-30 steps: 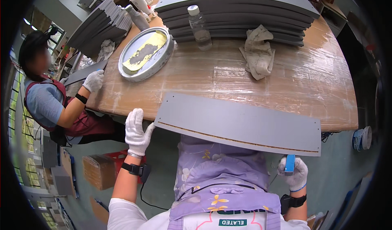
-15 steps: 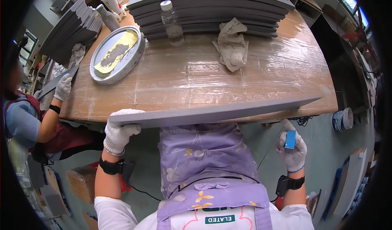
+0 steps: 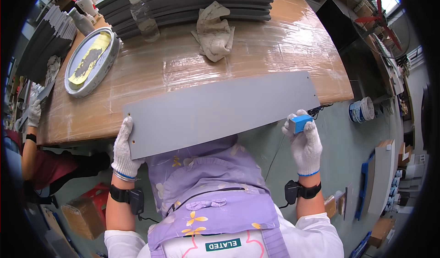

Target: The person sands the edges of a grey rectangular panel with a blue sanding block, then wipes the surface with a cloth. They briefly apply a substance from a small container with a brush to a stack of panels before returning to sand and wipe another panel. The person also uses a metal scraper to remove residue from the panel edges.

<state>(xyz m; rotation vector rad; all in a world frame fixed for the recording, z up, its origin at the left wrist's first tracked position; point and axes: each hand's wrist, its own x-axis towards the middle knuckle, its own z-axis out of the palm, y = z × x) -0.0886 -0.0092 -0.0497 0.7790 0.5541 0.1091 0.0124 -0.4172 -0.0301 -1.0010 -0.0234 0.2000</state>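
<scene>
The left hand [image 3: 123, 150] grips the grey panel's [image 3: 220, 109] corner, propping it face-up against the bench [image 3: 284, 33] edge. The right hand [image 3: 305, 141] clenches a blue block [image 3: 300, 123] beside the panel's free end, seemingly ready to rub it.

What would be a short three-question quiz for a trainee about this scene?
1. True or false: the left hand holds one end of the grey panel.
2. The right hand holds: A) a cloth, B) a small blue block, C) a bottle.
3. What lies beside the crumpled rag on the wooden table, to its left?

Key: 1 true; 2 B; 3 a plastic bottle.
</scene>
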